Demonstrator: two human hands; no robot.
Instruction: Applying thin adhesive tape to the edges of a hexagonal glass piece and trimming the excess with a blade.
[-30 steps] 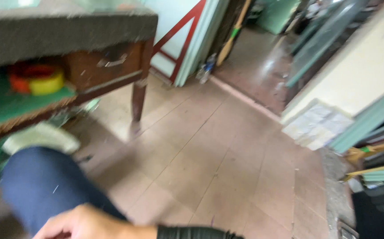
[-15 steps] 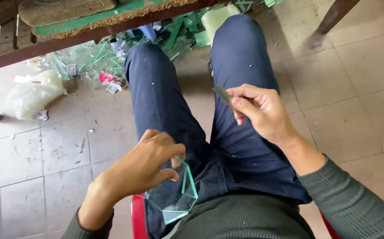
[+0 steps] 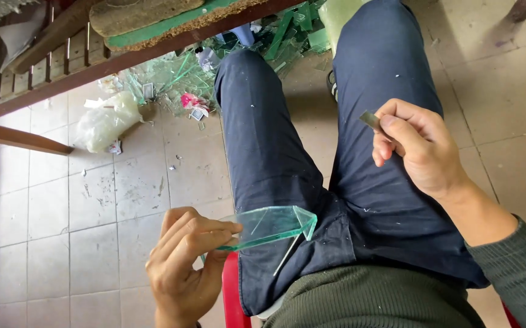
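A seated person in dark trousers (image 3: 287,182) holds a glass pane (image 3: 269,226) over the left thigh, the left hand (image 3: 184,261) pinching its near-left edge between thumb and fingers, seemingly to keep skin off the angled, greenish right edge. The right hand (image 3: 417,146), raised above the right knee, pinches a small grey strip (image 3: 369,119) between thumb and forefinger, the other fingers curled in; whether it is a tool or a sliver of glass is hard to tell. On the tiled floor (image 3: 93,200) at far centre, glass shards (image 3: 178,76) and a crumpled plastic bag (image 3: 106,120) lie under a wooden counter (image 3: 62,67), only partly in frame. A red seat (image 3: 232,297) shows beneath the person, mostly hidden.
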